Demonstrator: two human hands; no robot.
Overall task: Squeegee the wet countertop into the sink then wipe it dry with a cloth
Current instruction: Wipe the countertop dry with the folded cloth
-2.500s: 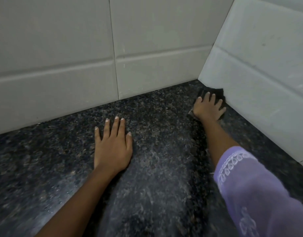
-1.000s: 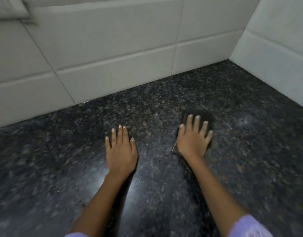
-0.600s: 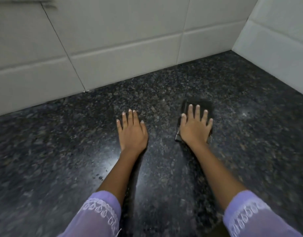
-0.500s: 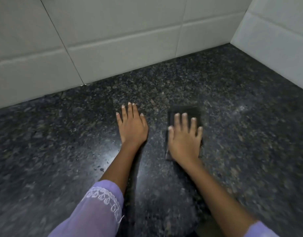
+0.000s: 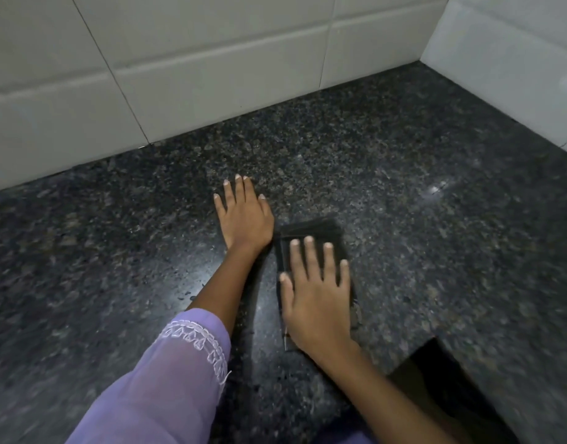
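Cloth (image 5: 311,233), dark and folded into a flat pad, lies on the countertop (image 5: 436,219) under the right hand (image 5: 317,302), whose fingers are spread and pressed flat on it rather than curled around it; only its far edge and left side show past the fingertips. It looks soft, thin and light, likely damp, so it should slide easily on the polished stone and could bunch or slip out if pressure eases; pressing with the whole palm, as now, seems the sound hold, with no need to pinch. The left hand (image 5: 243,216) rests open and flat on the stone just beside the cloth's far left corner, holding nothing, its forearm in a lilac sleeve (image 5: 179,357). Beyond both hands the tiled wall (image 5: 179,68) meets the stone, and to the right a second wall (image 5: 516,59) forms a corner. Near the right wrist a dark cut-out edge (image 5: 436,363) drops away; whether it is the sink cannot be told. Open stone lies left of the left hand and right of the cloth.
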